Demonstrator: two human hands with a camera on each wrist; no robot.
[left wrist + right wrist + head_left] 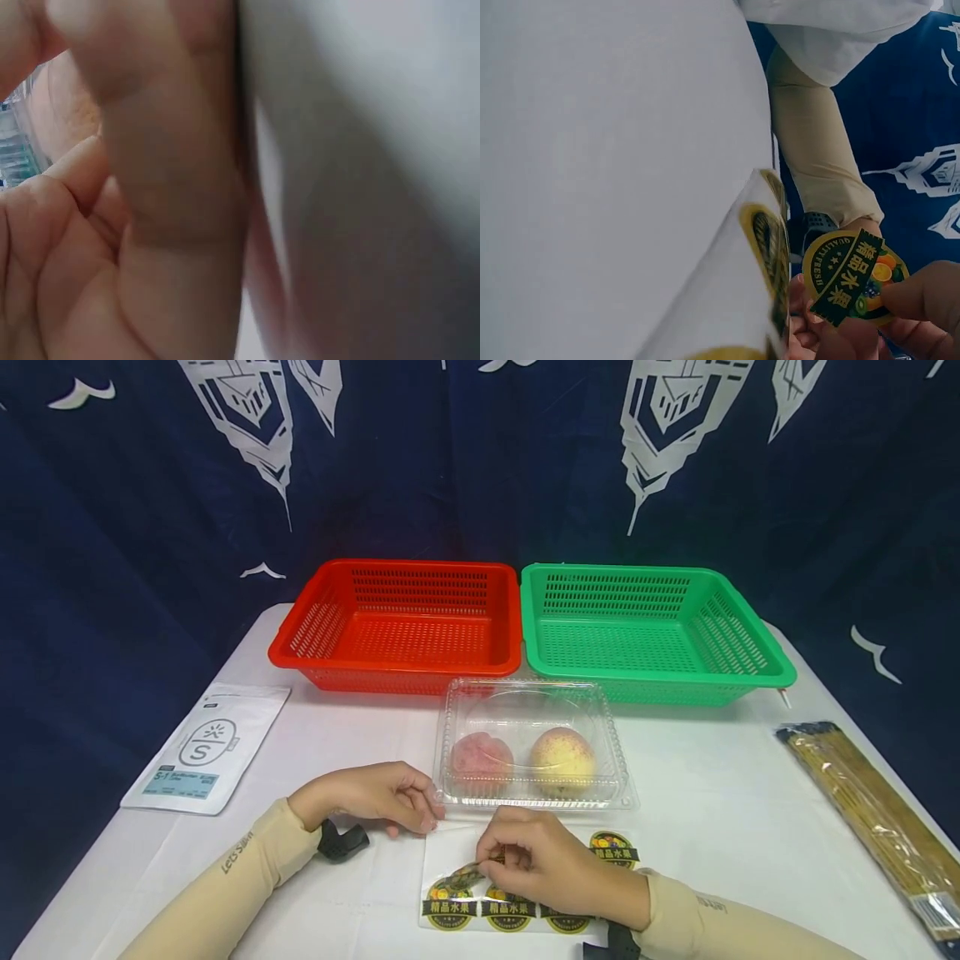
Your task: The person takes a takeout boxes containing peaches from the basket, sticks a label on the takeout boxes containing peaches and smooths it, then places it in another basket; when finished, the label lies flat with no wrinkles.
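Between thumb and fingertips my right hand pinches a round black-and-gold fruit sticker, held just above the sticker sheet. Several like stickers show on the sheet, partly under that hand. My left hand rests by the sheet's upper left corner, fingers loosely bent and fingertips at the corner; nothing held shows in it. In the left wrist view its fingers fill much of the picture, blurred. Just beyond the hands stands a clear plastic clamshell box, with a pink peach and a yellowish peach inside.
Behind the box, a red basket and a green basket stand side by side. A white pouch lies at the left of the white table. Along the right edge lies a long pack of thin brown sticks.
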